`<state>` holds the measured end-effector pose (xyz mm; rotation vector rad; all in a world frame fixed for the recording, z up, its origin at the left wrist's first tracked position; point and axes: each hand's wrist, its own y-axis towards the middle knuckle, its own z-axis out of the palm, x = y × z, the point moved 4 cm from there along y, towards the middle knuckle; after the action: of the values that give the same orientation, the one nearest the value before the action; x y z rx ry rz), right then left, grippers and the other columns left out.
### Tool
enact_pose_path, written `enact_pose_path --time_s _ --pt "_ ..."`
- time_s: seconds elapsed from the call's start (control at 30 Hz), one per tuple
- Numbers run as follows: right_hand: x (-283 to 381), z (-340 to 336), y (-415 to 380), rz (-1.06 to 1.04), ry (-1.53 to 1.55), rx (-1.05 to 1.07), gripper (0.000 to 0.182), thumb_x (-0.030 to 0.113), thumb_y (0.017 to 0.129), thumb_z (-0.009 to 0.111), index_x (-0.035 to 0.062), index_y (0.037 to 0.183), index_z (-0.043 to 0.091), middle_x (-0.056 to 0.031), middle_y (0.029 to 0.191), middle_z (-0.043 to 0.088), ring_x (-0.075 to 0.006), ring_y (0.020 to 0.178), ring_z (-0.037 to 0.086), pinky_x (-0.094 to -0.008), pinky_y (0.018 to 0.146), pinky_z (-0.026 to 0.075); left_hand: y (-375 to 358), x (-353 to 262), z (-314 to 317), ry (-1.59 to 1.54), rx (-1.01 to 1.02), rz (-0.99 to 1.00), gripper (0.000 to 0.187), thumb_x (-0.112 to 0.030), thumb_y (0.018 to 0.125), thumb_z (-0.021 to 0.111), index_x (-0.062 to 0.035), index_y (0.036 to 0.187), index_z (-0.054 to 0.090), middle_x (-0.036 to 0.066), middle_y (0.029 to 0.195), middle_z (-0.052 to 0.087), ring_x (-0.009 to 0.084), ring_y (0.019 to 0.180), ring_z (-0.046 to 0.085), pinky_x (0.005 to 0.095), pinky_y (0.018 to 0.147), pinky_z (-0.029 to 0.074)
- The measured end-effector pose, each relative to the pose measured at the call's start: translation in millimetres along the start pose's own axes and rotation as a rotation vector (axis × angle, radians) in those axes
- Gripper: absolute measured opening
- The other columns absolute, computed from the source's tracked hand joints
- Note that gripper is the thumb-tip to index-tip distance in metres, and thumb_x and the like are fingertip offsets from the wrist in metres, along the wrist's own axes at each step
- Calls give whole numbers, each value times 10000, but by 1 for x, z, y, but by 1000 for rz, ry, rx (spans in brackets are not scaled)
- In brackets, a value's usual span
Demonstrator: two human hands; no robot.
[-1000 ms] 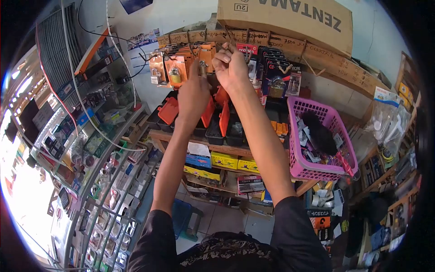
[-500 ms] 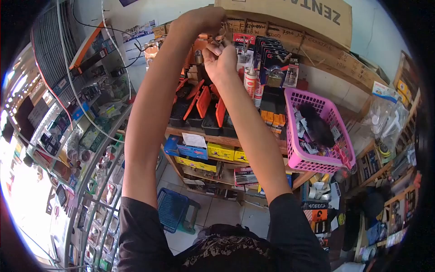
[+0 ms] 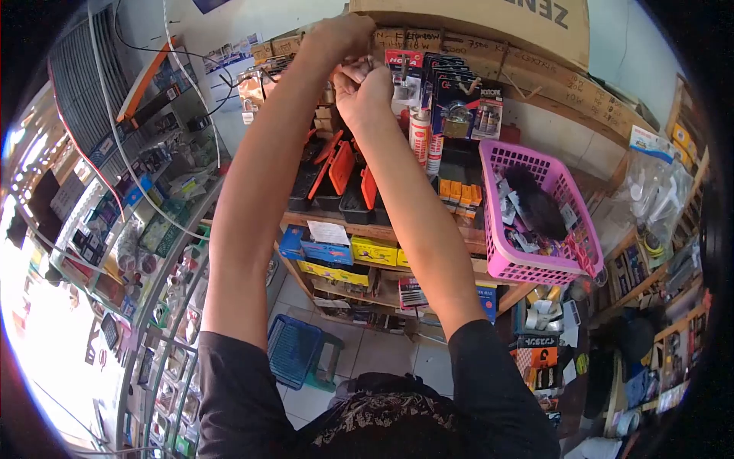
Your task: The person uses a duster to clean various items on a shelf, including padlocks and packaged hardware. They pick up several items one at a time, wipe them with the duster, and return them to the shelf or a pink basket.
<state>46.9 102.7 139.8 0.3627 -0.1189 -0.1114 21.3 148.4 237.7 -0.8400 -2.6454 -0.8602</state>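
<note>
Both arms reach up to the wooden rail (image 3: pixel 474 55) with handwriting and pegs. My left hand (image 3: pixel 339 38) is bent over at the rail; its fingertips are hidden or too blurred to read. Just below and to the right, my right hand (image 3: pixel 365 86) has its fingers curled together close to the left hand's fingers; whatever it may hold is too small to make out. Hanging packs with a padlock (image 3: pixel 457 118) are to the right of the hands. White-and-red tubes (image 3: pixel 418 138) stand beside the right forearm. Black trays with orange lids (image 3: pixel 341 170) sit between the forearms.
A pink basket (image 3: pixel 501 264) of small goods stands on the right of the counter, beside small orange boxes (image 3: pixel 457 193). A large cardboard box (image 3: pixel 489 17) lies above the rail. Glass shelving lines the left. A blue-topped stool (image 3: pixel 294 350) is on the floor.
The view has shifted slightly. Both hands remain close together at the rail, and the right hand has moved a little left with its fingers more curled.
</note>
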Motion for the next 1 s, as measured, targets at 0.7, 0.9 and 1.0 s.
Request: enact_pose_path --time_s 0.7,0.9,1.0 --pt "14 -54 -41 183 -347 -102 314 353 1009 389 106 1015 581 68 571 381 -82 447 323 -243 423 248 -58 15 -40 -220 -174 151 388 -13 852 598 -79 1234 597 167 1151 650 346 1069 619 435 902 510" --pt "50 -93 -145 410 -425 -27 256 311 993 495 91 1078 595 64 576 380 -78 477 339 -247 455 273 -153 17 -93 -499 -526 121 340 -105 947 534 -67 1282 578 168 1156 659 272 1050 648 369 928 493" --pt "111 -79 -203 346 -916 155 297 294 994 509 14 1056 585 21 638 478 -55 534 414 -210 488 306 -226 -26 -105 -718 -519 9 334 -177 966 533 -26 1256 597 159 1143 673 206 1079 621 354 901 472"
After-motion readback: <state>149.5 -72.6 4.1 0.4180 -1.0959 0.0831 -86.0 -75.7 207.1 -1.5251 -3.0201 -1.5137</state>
